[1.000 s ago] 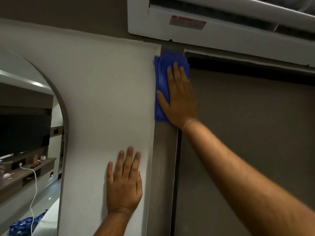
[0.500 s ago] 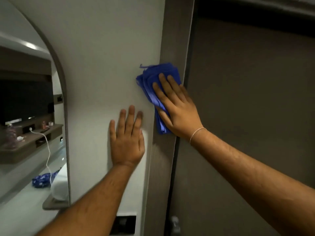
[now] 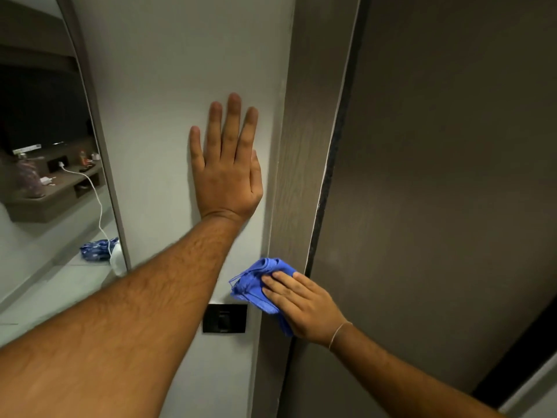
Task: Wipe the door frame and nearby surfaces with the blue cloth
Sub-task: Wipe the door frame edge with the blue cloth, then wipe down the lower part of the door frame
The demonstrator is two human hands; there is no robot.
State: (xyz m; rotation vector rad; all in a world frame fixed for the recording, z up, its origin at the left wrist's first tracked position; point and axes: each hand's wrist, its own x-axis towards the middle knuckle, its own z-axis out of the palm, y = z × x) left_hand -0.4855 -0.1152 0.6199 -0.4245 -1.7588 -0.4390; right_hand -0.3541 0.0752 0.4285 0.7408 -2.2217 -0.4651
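A folded blue cloth point(image 3: 258, 282) lies pressed against the lower part of the brown wood-grain door frame point(image 3: 304, 146). My right hand point(image 3: 304, 306) lies flat on the cloth and holds it to the frame, fingers pointing up and left. My left hand point(image 3: 227, 167) rests flat on the white wall point(image 3: 168, 70) just left of the frame, fingers spread and pointing up, holding nothing. The dark brown door point(image 3: 437, 176) stands to the right of the frame.
A black wall switch plate point(image 3: 224, 318) sits on the white wall just below and left of the cloth. An arched mirror point(image 3: 45, 164) at the left reflects a shelf, a white cable and a blue bundle.
My right hand has slid the blue cloth down the door frame from near the top corner to a low spot beside the switch. My left hand stays flat on the wall. The view has tilted down.
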